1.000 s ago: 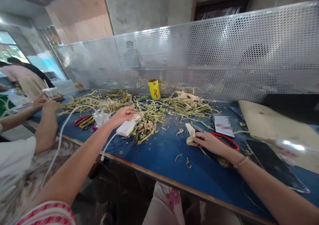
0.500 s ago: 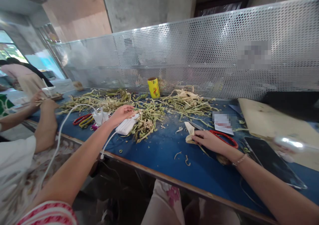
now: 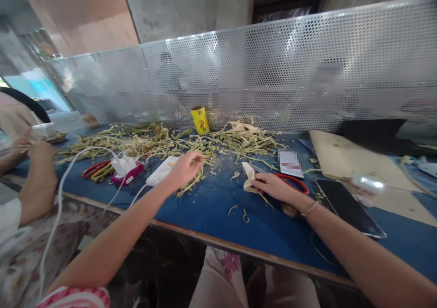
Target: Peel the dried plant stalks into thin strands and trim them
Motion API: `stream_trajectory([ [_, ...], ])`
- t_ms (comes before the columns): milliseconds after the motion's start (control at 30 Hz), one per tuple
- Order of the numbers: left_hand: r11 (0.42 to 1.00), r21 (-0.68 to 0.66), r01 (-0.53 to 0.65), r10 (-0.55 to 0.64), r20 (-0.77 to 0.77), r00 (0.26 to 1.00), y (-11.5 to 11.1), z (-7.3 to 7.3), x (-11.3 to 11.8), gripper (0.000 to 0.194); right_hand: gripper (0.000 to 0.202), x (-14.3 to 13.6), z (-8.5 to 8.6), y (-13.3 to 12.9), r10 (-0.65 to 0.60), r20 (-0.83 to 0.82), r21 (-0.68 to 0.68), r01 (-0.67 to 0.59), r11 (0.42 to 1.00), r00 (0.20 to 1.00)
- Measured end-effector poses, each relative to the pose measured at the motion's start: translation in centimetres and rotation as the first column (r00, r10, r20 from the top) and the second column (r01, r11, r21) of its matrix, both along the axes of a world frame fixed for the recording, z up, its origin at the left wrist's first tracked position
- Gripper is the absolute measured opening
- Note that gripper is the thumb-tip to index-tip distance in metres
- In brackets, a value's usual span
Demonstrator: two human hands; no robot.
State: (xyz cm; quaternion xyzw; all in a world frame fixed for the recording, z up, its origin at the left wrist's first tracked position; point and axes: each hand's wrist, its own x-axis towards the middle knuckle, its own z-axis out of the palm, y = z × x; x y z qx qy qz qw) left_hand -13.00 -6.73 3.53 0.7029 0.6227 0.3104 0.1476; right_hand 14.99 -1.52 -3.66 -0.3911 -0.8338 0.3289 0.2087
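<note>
My right hand [image 3: 274, 186] pinches a pale, broad piece of dried husk [image 3: 248, 180] above the blue table. Red-handled scissors [image 3: 300, 184] lie partly hidden behind that hand. My left hand [image 3: 187, 169] is closed, its fingers curled in, at the near side of a heap of dried green-yellow strips [image 3: 205, 149]. Whatever lies between those fingers is too small to make out. Just left of it is a white flat device with a cable [image 3: 160, 171], partly covered by the wrist.
A yellow can-like tube [image 3: 200, 120] stands before the perforated metal screen [image 3: 225, 80]. On the right are a phone [image 3: 348, 208], cardboard [image 3: 341, 158] and a white card [image 3: 290, 164]. Left are more scissors [image 3: 99, 170], a magenta box [image 3: 128, 175] and a co-worker's arms [image 3: 39, 171].
My left hand has moved off the white device toward the strips, and its fingers have curled in. My right hand keeps its pinch on the husk. The whole view has shifted slightly.
</note>
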Motion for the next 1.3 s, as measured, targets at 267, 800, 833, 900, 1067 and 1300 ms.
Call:
stream_trajectory([
  [267,0.939,-0.239,0.248,-0.138,0.4,0.906,3.9,-4.4,12.4,0.029,0.028,-0.1,-0.1,0.8,-0.045,-0.284,-0.14,0.005,0.99,0.958],
  [800,0.857,-0.173,0.486,-0.212,0.741,0.637,6.5,-5.8,11.5,0.034,0.022,-0.7,0.2,1.5,-0.196,-0.439,-0.22,0.107,0.97,0.877],
  [833,0.86,-0.166,0.483,-0.218,0.736,0.64,6.5,-5.7,11.5,0.034,0.021,-0.7,0.2,1.5,-0.2,-0.437,-0.22,0.111,0.969,0.877],
  [900,0.867,-0.156,0.474,-0.22,0.733,0.643,6.4,-5.6,11.6,0.034,0.017,-0.7,0.4,1.4,-0.218,-0.439,-0.227,0.127,0.966,0.872],
  [1067,0.883,-0.148,0.445,-0.216,0.714,0.666,6.4,-5.5,11.7,0.033,0.011,-0.9,0.6,1.4,-0.247,-0.478,-0.243,0.144,0.959,0.843],
  [1300,0.861,-0.141,0.488,-0.211,0.775,0.596,5.7,-5.0,12.2,0.028,0.017,-0.8,0.4,1.3,-0.226,-0.547,-0.213,0.127,0.969,0.806],
])
